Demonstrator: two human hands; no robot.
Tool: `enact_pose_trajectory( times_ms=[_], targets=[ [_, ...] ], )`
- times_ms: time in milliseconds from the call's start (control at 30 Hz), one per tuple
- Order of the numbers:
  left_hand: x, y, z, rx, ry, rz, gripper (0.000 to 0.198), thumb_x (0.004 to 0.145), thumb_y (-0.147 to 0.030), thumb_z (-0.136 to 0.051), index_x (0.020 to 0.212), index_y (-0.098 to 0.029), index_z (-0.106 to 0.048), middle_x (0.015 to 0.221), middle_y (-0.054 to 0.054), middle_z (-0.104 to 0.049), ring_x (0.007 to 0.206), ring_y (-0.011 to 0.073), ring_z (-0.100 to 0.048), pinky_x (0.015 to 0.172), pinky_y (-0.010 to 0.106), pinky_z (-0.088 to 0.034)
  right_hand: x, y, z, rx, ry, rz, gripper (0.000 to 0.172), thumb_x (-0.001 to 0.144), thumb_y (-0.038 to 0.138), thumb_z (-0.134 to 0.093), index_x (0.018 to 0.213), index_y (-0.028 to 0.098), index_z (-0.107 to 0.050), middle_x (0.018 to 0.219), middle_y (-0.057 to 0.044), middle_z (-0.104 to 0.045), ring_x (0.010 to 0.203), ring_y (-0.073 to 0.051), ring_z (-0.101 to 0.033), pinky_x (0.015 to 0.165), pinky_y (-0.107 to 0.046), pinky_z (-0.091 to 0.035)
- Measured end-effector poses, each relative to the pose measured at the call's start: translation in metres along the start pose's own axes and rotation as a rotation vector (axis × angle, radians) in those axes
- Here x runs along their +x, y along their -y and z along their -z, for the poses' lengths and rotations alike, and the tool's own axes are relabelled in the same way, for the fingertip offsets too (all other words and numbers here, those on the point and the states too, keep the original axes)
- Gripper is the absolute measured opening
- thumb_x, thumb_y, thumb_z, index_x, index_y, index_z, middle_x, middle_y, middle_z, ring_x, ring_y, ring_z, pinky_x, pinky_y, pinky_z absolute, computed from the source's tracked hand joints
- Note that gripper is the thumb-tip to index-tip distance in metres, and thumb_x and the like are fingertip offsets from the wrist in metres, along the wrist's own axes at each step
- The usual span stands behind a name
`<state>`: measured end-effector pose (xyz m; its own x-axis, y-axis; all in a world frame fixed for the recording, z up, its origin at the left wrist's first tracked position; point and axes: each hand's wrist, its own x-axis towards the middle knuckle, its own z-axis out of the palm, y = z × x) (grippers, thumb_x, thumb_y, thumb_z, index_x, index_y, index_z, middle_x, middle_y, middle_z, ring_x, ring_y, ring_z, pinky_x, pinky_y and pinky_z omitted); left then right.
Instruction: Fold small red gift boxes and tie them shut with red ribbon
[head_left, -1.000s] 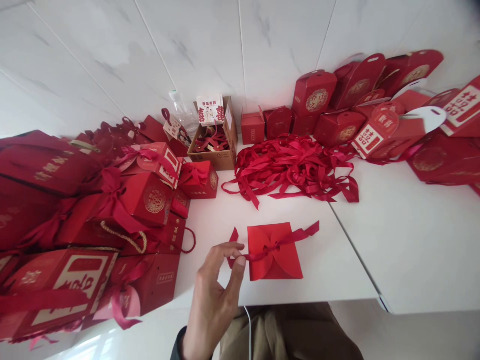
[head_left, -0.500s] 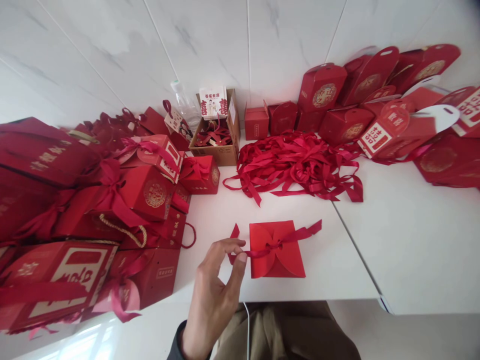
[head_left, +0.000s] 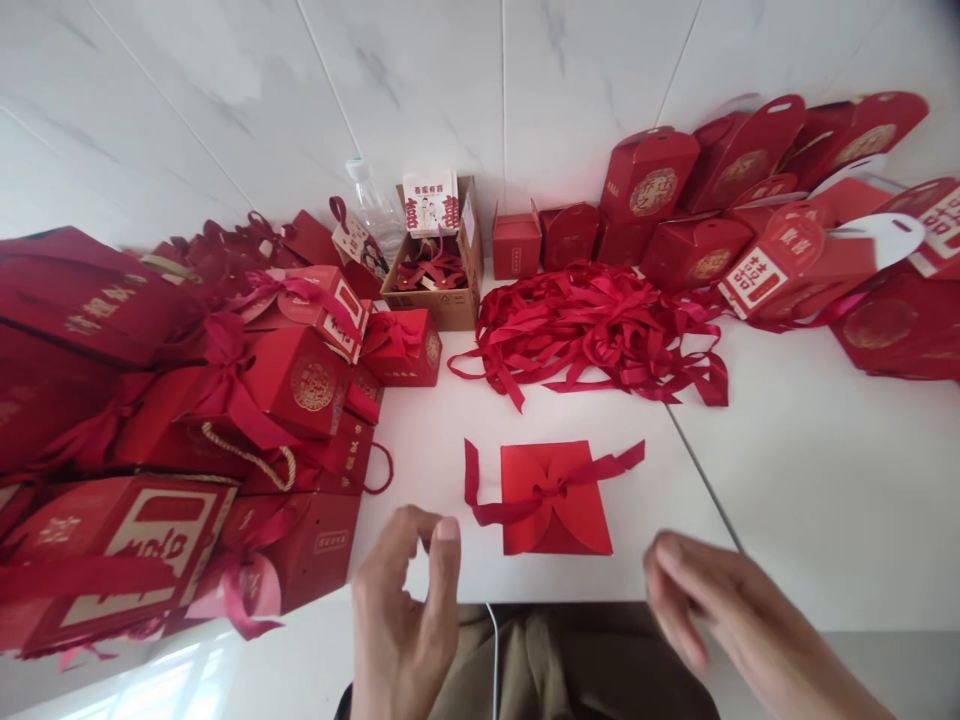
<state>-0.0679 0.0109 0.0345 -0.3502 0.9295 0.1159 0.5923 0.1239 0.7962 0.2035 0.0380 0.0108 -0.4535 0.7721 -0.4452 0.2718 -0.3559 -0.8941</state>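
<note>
A flat red square packet (head_left: 555,525) with curved, overlapping flaps lies on the white table. A dark red ribbon (head_left: 517,510) runs through the holes at its middle, with one tail to each side; the left tail bends upward. To the packet's lower left, my left hand (head_left: 409,610) is raised with fingers loosely curled and holds nothing. Its thumb overlaps the index fingertip. On the lower right, my right hand (head_left: 727,605) is slightly blurred, its fingers bent and spaced apart, with nothing seen in it. Neither hand touches the packet or ribbon.
Behind the packet lies a heap of red ribbons (head_left: 600,335). Stacked red gift boxes (head_left: 289,390) crowd the left side, and more red boxes (head_left: 652,180) line the back right. A cardboard box (head_left: 442,305) and a plastic bottle (head_left: 367,195) stand by the wall. A seam crosses the table.
My left hand has let go of the ribbon's left tail and drawn back to the lower left. My right hand has come into view. The packet stays in place.
</note>
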Motion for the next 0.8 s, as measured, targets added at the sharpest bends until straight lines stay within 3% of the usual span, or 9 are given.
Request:
enact_pose_trajectory(
  times_ms=[33,100,167,233,333,433,633,700,800],
  targets=[
    [-0.003,0.001,0.0,0.003,0.081,0.054,0.04,0.105,-0.047,-0.05,0.074,-0.024,-0.056,0.066,-0.001,-0.055,0.061,0.0161,-0.054,0.057,0.029,-0.042,0.008,0.003,0.004,0.023,-0.161,-0.024,0.06,0.106,0.073,-0.035,0.087,0.024,-0.063,0.063,0.001,-0.052,0.064,-0.02,-0.052,0.066,-0.035,-0.046],
    [-0.007,0.005,-0.003,-0.015,0.195,0.118,0.046,0.105,-0.054,-0.045,0.078,-0.023,-0.064,0.073,0.003,-0.065,0.069,0.0201,-0.063,0.061,0.031,-0.048,0.023,0.011,0.007,0.071,-0.326,-0.04,0.057,0.098,0.078,-0.048,0.084,0.024,-0.06,0.066,0.001,-0.051,0.062,-0.019,-0.046,0.06,-0.033,-0.04],
    [-0.008,0.008,-0.009,-0.066,0.186,0.122,0.046,0.104,-0.058,-0.045,0.096,-0.023,-0.073,0.098,0.01,-0.075,0.093,0.0265,-0.071,0.08,0.037,-0.056,0.034,0.02,0.006,0.114,-0.331,-0.007,0.052,0.097,0.075,-0.056,0.083,0.025,-0.056,0.072,0.002,-0.05,0.064,-0.017,-0.042,0.059,-0.031,-0.036],
    [-0.004,0.007,-0.016,-0.139,0.137,0.132,0.044,0.104,-0.057,-0.047,0.117,-0.024,-0.073,0.123,0.012,-0.074,0.117,0.0295,-0.068,0.098,0.043,-0.055,0.041,0.031,0.004,0.163,-0.345,0.051,0.048,0.099,0.07,-0.06,0.082,0.025,-0.052,0.076,0.003,-0.046,0.065,-0.016,-0.041,0.059,-0.03,-0.036],
    [0.009,-0.004,-0.023,-0.306,0.095,0.136,0.041,0.103,-0.055,-0.052,0.126,-0.028,-0.073,0.138,0.009,-0.07,0.133,0.0289,-0.062,0.11,0.045,-0.05,0.047,0.048,0.001,0.199,-0.4,0.128,0.042,0.096,0.068,-0.065,0.091,0.027,-0.058,0.077,0.004,-0.045,0.066,-0.015,-0.043,0.062,-0.029,-0.039],
    [0.027,-0.025,-0.027,-0.488,0.134,0.11,0.037,0.099,-0.054,-0.06,0.114,-0.024,-0.076,0.123,0.009,-0.076,0.119,0.0289,-0.069,0.105,0.043,-0.054,0.05,0.065,-0.003,0.177,-0.375,0.196,0.039,0.095,0.065,-0.069,0.102,0.027,-0.064,0.079,0.003,-0.055,0.069,-0.016,-0.049,0.067,-0.03,-0.045],
    [0.044,-0.052,-0.035,-0.814,0.323,0.086,0.026,0.1,-0.044,-0.064,0.093,-0.02,-0.07,0.088,0.005,-0.078,0.085,0.02,-0.071,0.087,0.034,-0.056,0.055,0.085,-0.004,0.096,-0.265,0.287,0.037,0.099,0.061,-0.064,0.098,0.024,-0.066,0.08,0.0,-0.064,0.063,-0.016,-0.058,0.059,-0.03,-0.051],
    [0.043,-0.049,-0.037,-0.807,0.296,0.081,0.025,0.101,-0.043,-0.063,0.092,-0.02,-0.067,0.077,0.002,-0.074,0.075,0.0166,-0.067,0.08,0.031,-0.052,0.052,0.084,-0.001,-0.024,-0.316,0.286,0.041,0.099,0.063,-0.062,0.108,0.024,-0.067,0.085,-0.003,-0.068,0.067,-0.019,-0.063,0.061,-0.032,-0.054],
    [0.04,-0.042,-0.038,-0.76,0.241,0.091,0.026,0.102,-0.044,-0.062,0.092,-0.02,-0.064,0.071,0.0,-0.071,0.071,0.0157,-0.064,0.076,0.029,-0.049,0.037,0.071,0.006,-0.241,-0.542,0.307,0.054,0.095,0.065,-0.066,0.133,0.026,-0.06,0.108,-0.01,-0.072,0.088,-0.027,-0.07,0.069,-0.036,-0.058]
  ],
)
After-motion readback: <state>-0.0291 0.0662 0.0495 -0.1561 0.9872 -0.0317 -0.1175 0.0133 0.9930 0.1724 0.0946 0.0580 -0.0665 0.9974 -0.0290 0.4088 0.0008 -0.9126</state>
